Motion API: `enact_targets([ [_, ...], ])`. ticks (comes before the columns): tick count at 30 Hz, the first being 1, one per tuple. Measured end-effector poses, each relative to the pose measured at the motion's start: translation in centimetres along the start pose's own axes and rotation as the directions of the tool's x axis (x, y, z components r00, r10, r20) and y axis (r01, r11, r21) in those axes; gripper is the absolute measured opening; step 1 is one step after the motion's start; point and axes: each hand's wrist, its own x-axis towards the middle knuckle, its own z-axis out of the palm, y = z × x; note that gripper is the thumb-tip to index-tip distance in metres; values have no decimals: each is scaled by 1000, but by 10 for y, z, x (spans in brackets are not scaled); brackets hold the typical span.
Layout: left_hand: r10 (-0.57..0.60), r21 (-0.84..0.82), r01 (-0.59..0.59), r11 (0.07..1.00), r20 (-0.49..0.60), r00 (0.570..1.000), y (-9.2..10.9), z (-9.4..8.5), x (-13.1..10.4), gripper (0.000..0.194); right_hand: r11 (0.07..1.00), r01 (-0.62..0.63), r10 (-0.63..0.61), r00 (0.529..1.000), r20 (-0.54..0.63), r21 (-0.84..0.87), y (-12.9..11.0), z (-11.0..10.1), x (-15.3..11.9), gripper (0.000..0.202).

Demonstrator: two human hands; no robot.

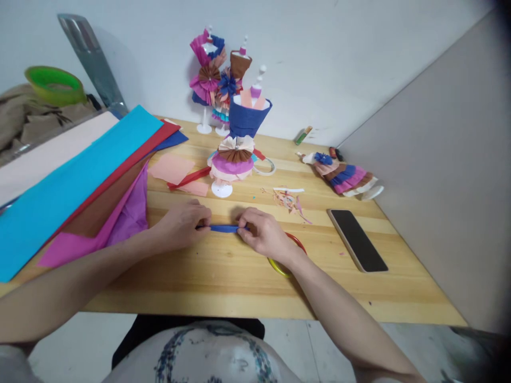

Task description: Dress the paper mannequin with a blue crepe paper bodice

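A narrow blue paper strip (223, 229) stretches level between my two hands, low over the wooden table. My left hand (186, 223) pinches its left end, and my right hand (261, 231) pinches the other end. Just beyond them stands a small mannequin (244, 119) on a white base, dressed in a blue paper bodice and layered purple and pink skirt with a pleated brown and cream fan at the waist. Under my right wrist lies a red and yellow ring (281, 268), partly covered.
Long coloured paper sheets (99, 154) are stacked at left. Two dressed mannequins (207, 80) stand by the wall; another (343, 175) lies at right near a phone (357, 239). Paper scraps (289, 201), a clear tape roll (267, 167) and a glue tube (303, 135) lie around.
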Motion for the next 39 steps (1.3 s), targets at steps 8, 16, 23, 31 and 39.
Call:
enact_targets([
  [8,-124,-121,134,984,88,988,20,-13,-4,9,993,35,-33,999,-16,109,-4,-10,5,10],
  [16,-133,-411,171,895,119,984,9,-8,-2,10,989,-4,-10,996,94,146,-11,-29,15,10],
  [23,-103,-745,246,619,234,967,-3,-5,5,22,799,-215,206,975,80,562,-12,-40,21,15],
  [31,-77,-933,310,185,300,951,-7,-3,3,36,48,-181,442,886,142,982,7,-14,29,30],
  [39,-20,-960,281,18,281,960,-10,7,2,49,-80,-335,314,885,342,939,-1,10,25,3],
])
